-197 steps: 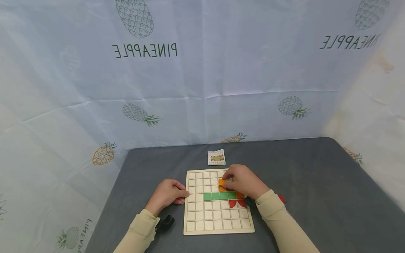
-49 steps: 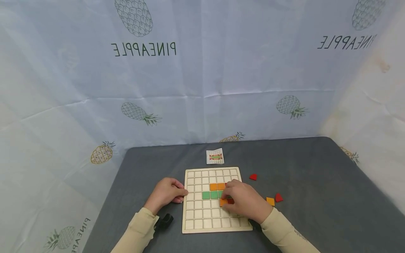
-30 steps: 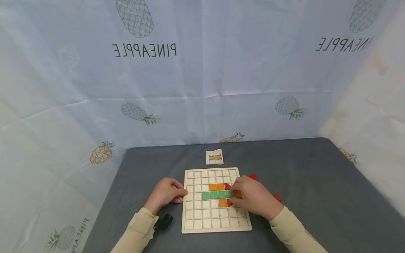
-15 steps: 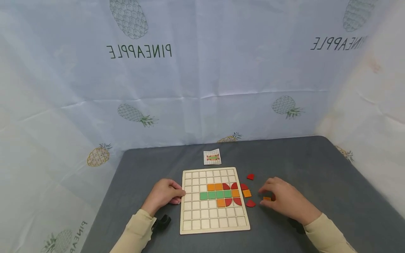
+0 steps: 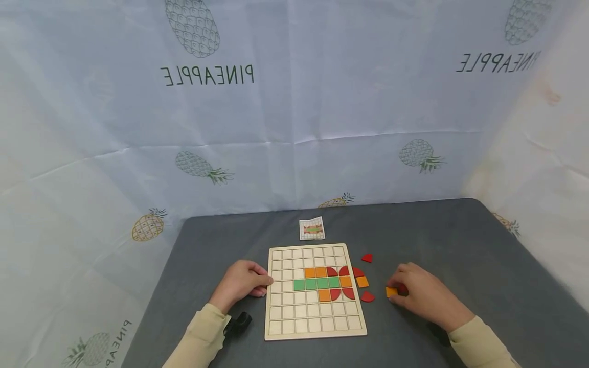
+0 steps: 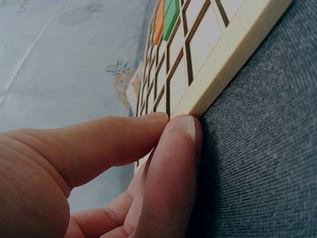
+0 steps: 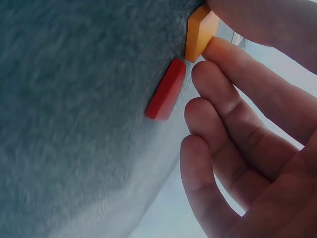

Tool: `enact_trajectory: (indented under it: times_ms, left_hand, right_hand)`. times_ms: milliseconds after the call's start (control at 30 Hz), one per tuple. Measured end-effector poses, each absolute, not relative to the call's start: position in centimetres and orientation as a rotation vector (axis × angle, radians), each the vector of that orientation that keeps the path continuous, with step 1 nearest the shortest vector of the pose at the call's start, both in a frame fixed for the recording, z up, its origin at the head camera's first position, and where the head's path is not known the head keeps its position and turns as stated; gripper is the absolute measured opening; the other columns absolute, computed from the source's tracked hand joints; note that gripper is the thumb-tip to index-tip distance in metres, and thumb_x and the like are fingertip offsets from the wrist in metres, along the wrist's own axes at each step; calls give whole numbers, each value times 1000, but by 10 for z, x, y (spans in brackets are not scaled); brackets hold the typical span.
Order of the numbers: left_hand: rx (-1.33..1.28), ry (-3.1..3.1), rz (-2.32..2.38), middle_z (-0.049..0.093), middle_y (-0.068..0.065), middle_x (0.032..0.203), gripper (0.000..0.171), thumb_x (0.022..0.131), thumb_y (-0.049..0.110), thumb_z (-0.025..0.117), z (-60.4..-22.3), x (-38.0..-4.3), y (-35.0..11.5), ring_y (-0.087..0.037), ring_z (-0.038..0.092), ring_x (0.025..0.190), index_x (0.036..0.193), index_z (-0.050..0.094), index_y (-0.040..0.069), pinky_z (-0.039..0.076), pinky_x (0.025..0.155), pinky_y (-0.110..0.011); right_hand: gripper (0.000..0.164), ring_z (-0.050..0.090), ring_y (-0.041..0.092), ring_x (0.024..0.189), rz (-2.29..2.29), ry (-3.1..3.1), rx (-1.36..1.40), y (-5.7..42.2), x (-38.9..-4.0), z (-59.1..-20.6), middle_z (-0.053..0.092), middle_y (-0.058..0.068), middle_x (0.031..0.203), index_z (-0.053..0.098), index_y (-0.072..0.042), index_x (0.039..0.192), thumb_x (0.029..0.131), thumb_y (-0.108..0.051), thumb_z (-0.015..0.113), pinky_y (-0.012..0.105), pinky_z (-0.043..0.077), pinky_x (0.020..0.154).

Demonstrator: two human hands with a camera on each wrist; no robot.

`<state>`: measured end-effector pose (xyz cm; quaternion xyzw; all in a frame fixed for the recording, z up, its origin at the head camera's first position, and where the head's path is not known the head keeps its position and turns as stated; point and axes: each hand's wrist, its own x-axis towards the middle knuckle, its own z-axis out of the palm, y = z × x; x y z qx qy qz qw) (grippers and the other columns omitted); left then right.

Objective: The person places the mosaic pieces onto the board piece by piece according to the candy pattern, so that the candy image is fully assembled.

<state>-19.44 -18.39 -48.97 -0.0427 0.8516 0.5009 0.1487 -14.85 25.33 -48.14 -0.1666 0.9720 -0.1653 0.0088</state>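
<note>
A wooden grid board (image 5: 281, 327) lies on the dark table, bearing orange squares (image 5: 310, 272), a row of green squares (image 5: 311, 284) and red quarter-round tiles (image 5: 348, 293). At its left edge my left hand (image 5: 240, 280) pinches the rim between thumb and finger, which the left wrist view shows close up. Right of the board, my right hand (image 5: 425, 296) pinches an orange square tile (image 7: 200, 32) between thumb and index finger, low at the tabletop. Beside that tile lies a red tile (image 7: 168, 91), partly covered by my fingers in the head view.
Between board and right hand lie another orange square (image 5: 362, 281) and red quarter-rounds (image 5: 367, 296), one (image 5: 366, 258) farther back. Behind the board is a small card (image 5: 312, 229) printed with a coloured grid pattern. A pineapple-print cloth (image 5: 294, 112) hangs beyond the table's far edge.
An orange square and red pieces have been laid on the board's lower coloured row. My right hand has moved off the board to the right and taken an orange tile. My left hand stays put.
</note>
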Motion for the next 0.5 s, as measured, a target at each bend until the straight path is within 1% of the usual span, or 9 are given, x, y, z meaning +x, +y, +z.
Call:
enact_trajectory:
  times_ms: [100,200,300,400,500]
  left_hand:
    - [-104,2444,1444,78,-10,81,24,90,14,87,-489,-194,-183,-15,75,67,104,74,0,68,66,-33]
    - [-96,2448,1444,78,-10,80,23,91,14,87,-490,-194,-183,-14,75,66,103,74,0,68,65,-33]
    - [-111,2453,1438,77,-9,80,22,90,14,87,-490,-194,-183,-14,74,65,103,75,1,67,65,-33]
    - [-114,2462,1435,77,-9,80,22,91,14,87,-490,-194,-183,-14,74,65,103,75,1,67,64,-33]
    - [-132,2469,1434,77,-9,80,21,90,13,87,-489,-195,-183,-14,74,66,102,75,1,67,64,-32]
  right_hand:
    - [20,45,1,79,-546,3030,-526,252,-149,-483,58,-16,87,80,-29,94,81,-27,96,25,47,64]
    - [19,51,1,82,-556,3033,-540,247,-151,-484,62,-17,89,80,-31,93,82,-29,96,27,53,69]
    - [19,58,3,86,-549,3039,-547,238,-154,-483,66,-18,92,80,-31,94,82,-29,95,33,60,77]
    - [20,63,6,89,-557,3030,-535,227,-158,-480,70,-17,94,80,-29,96,83,-28,95,39,63,83]
    - [19,64,9,91,-581,3019,-545,215,-162,-477,71,-15,96,82,-26,99,84,-27,94,39,63,84]
